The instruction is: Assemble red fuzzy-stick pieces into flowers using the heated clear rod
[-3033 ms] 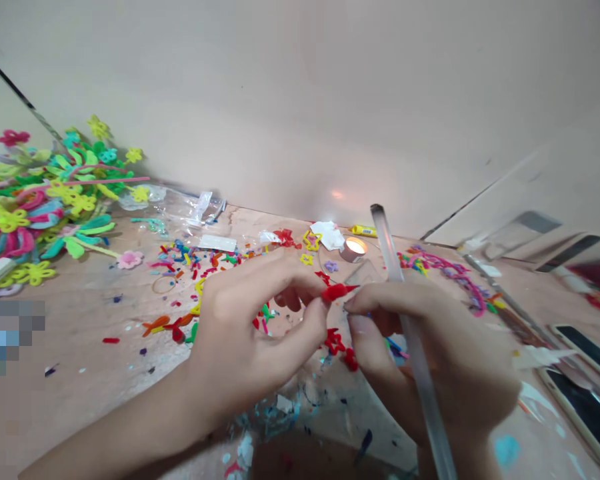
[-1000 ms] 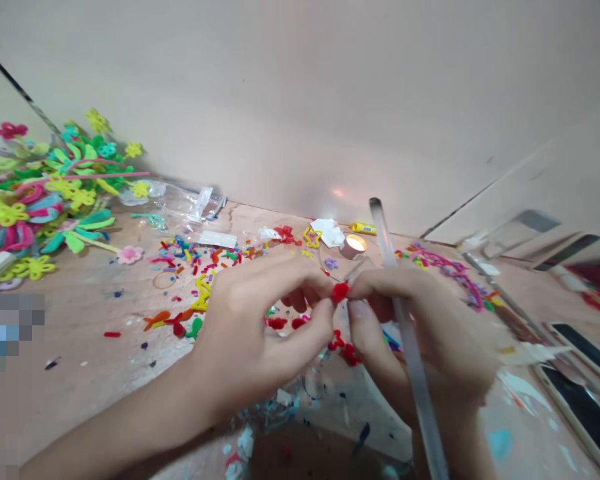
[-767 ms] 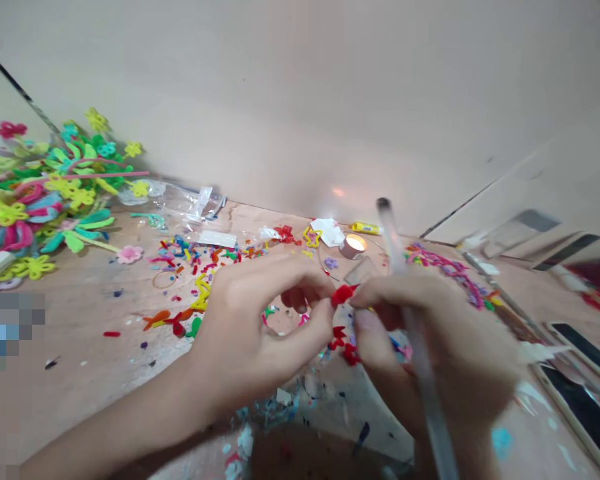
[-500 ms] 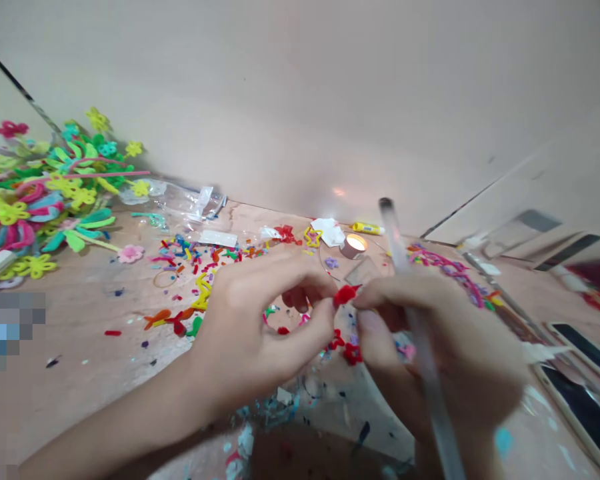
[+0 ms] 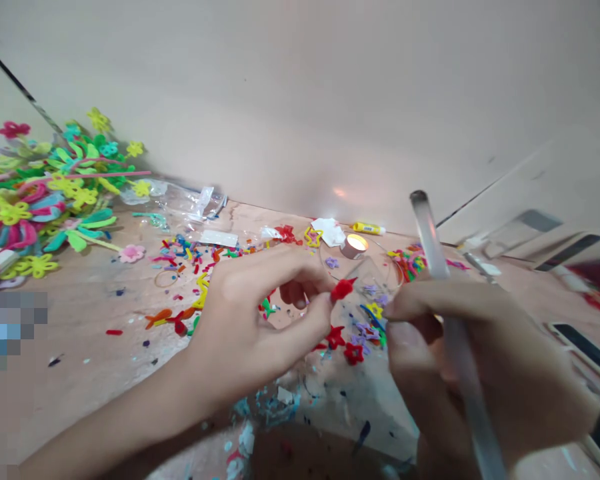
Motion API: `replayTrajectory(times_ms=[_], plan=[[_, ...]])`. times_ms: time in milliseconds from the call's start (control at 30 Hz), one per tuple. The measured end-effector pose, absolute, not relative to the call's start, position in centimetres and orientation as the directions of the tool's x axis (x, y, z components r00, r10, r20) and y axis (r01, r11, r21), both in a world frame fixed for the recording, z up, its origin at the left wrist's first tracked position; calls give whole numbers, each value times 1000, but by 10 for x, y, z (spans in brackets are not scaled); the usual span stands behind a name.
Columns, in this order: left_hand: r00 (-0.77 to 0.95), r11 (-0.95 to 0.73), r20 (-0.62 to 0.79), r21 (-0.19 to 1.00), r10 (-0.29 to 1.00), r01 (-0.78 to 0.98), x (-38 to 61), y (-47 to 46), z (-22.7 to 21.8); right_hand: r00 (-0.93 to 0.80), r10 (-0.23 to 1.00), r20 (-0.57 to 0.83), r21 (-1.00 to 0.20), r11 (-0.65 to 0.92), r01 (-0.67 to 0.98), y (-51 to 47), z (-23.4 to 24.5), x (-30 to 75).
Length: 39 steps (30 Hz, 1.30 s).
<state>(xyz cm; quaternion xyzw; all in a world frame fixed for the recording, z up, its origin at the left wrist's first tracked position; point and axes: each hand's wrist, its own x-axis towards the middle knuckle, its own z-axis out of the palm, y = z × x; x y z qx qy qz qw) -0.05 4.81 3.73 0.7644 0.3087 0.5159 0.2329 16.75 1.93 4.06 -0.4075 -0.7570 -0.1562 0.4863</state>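
Observation:
My left hand (image 5: 260, 320) pinches a small red piece of pipe cleaner (image 5: 343, 289) between thumb and fingertips, its pointed end sticking out to the upper right. To the right, my right hand (image 5: 480, 360) grips a long translucent glue stick (image 5: 473, 393), which slants upward and has a darkened tip. My right thumb and index finger are close together, apart from the red piece; whether anything is between them I cannot make out. Below the red piece lie two red pipe cleaner stars (image 5: 353, 354), with purple bits and a yellow star (image 5: 375, 310) nearby.
A lit tealight (image 5: 355, 246) burns behind my hands, beside a yellow tube (image 5: 369, 229) and crumpled white paper (image 5: 329, 231). Colourful pipe cleaner flowers (image 5: 80, 193) pile up at the left. Clippings are scattered over the table (image 5: 130, 373). Phones (image 5: 587, 353) lie at the right.
My right hand has drawn away to the right from the red piece, carrying the glue stick with it. My left hand has barely moved, and more of the red piece now shows.

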Motion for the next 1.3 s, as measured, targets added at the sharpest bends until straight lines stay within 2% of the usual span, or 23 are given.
replayTrajectory(times_ms=[133, 267, 400, 533, 633, 800, 933, 1067, 1200, 1300], plan=[[288, -693, 634, 690, 718, 209, 0, 48, 39, -248, 492, 835, -153, 640, 753, 21, 41, 166], [291, -625, 570, 766, 769, 151, 0, 49, 40, -176, 454, 874, -174, 629, 758, 22, 42, 165], [307, -604, 550, 788, 777, 115, -1, 50, 39, -261, 490, 831, -141, 641, 755, 21, 41, 167], [299, -561, 517, 824, 802, 80, -1, 50, 39, -175, 494, 852, -188, 600, 777, 19, 41, 168], [335, -535, 491, 843, 804, 49, -1, 50, 39, -234, 477, 847, -144, 631, 762, 21, 42, 167], [330, -506, 471, 862, 818, 23, -1, 52, 38, -175, 457, 872, -179, 630, 756, 21, 44, 167], [374, -487, 448, 873, 812, 14, -2, 54, 37, -258, 493, 831, -144, 638, 756, 21, 44, 166], [355, -494, 454, 869, 817, 26, -3, 54, 36, -160, 446, 881, -191, 643, 741, 23, 44, 164], [381, -516, 469, 856, 797, 25, -2, 54, 36, -245, 501, 830, -166, 641, 749, 22, 45, 166], [354, -521, 475, 852, 806, 43, -2, 53, 38, -211, 495, 843, -184, 633, 752, 20, 45, 169]])
